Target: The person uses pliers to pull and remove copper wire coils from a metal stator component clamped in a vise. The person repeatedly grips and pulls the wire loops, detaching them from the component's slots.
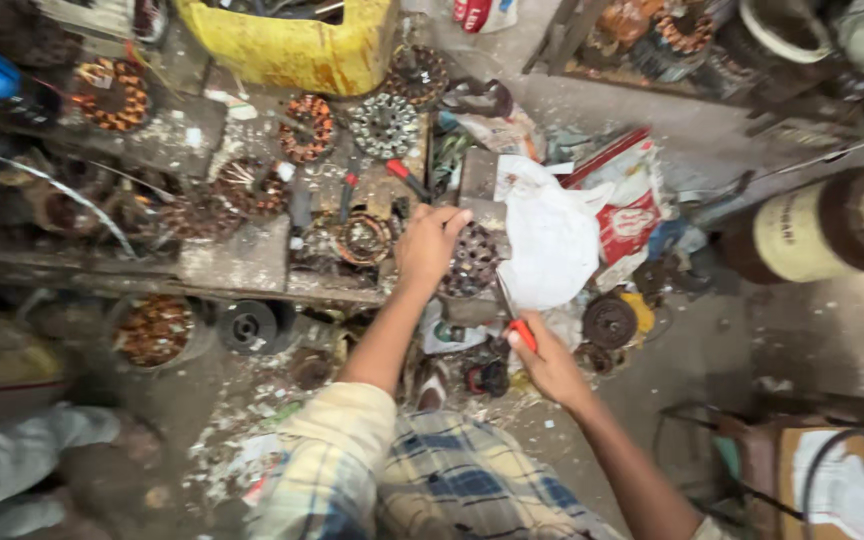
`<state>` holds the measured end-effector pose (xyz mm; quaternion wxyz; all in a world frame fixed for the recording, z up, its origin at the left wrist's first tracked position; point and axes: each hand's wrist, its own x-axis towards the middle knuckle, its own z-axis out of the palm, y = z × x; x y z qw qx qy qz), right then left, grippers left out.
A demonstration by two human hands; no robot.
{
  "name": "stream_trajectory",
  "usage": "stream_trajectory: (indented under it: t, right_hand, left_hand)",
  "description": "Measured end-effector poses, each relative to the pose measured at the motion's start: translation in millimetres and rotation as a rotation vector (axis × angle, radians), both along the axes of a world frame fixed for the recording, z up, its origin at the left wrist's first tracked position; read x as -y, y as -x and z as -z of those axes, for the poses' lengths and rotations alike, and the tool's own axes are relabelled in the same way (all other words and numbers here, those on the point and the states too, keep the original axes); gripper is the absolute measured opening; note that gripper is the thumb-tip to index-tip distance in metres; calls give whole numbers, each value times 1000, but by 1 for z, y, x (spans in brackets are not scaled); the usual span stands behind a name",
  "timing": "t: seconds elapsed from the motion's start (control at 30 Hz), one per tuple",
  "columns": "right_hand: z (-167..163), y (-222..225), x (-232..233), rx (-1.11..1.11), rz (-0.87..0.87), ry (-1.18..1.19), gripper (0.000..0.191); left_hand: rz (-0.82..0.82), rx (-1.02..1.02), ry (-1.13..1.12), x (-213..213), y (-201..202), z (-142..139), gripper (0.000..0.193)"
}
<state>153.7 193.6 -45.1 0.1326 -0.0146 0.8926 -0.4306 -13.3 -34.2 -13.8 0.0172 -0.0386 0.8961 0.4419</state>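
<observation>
Our left hand [428, 243] clasps the dark stator core [470, 262] on the bench edge; our right hand [550, 362], fingers closed, holds a red-handled tool [512, 318] just below it. Steady the core firmly; white cloth [550, 240] lies beside.

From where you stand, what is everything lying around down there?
Copper-wound stators: several, orange-brown, on the cluttered bench at left.
Round slotted core: one, dark, bench edge, under the left hand.
Silver stator: one, grey, upper bench.
Yellow tub: one, top.
White plastic bag: one, right of the core.
Cylinder: one, cream and brown, right.
Pulley wheel: one, dark, floor.
Screwdriver: one, red handle, in the right hand.
Left hand: on the core.
Right hand: gripping the screwdriver.
</observation>
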Motion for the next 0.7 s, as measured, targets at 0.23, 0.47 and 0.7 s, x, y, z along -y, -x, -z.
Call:
stream_trajectory:
  t: [0.23,0.47,0.7]
  right_hand:
    - [-26,-19,2,673,17,900,54]
    - [-27,-2,23,824,45,1203,60]
    - [-22,2,24,902,-48,1537,59]
  left_hand:
    - [-12,-17,-12,2,0,4,35]
    - [-40,-6,-3,4,-1,8,36]
    - [-38,22,-18,8,-2,8,36]
